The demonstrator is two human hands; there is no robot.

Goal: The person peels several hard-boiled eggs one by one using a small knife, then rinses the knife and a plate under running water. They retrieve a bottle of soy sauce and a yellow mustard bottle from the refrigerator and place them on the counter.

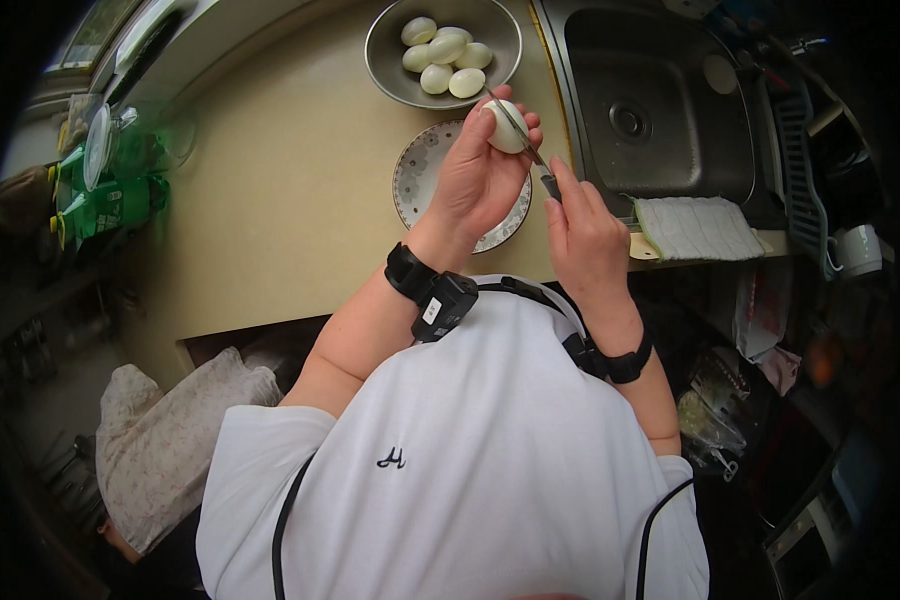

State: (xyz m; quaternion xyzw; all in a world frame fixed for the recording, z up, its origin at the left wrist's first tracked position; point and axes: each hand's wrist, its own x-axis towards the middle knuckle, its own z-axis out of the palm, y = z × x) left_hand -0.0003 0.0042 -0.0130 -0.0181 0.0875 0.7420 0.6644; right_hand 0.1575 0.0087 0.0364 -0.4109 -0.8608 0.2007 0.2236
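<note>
A peeled boiled egg (503, 129) rests in my left hand (480, 169), gripped between thumb and fingers. My right hand (591, 232) holds a small knife (546, 177) by its dark handle, and the blade lies across the egg; whether it has cut in, I cannot tell. Beneath my left hand is a white plate (418, 174) with a grey floral rim, partly hidden by hand and wrist. Just beyond my hands stands a steel bowl (386, 60) with several peeled eggs (447, 48) in it.
To the right is a steel sink (667, 157), with a folded pale cloth (697, 229) over its near edge. A dish rack (801, 172) and a white mug (859, 251) are farther right. Green plastic bottles (112, 202) stand at the left of the beige countertop (270, 187).
</note>
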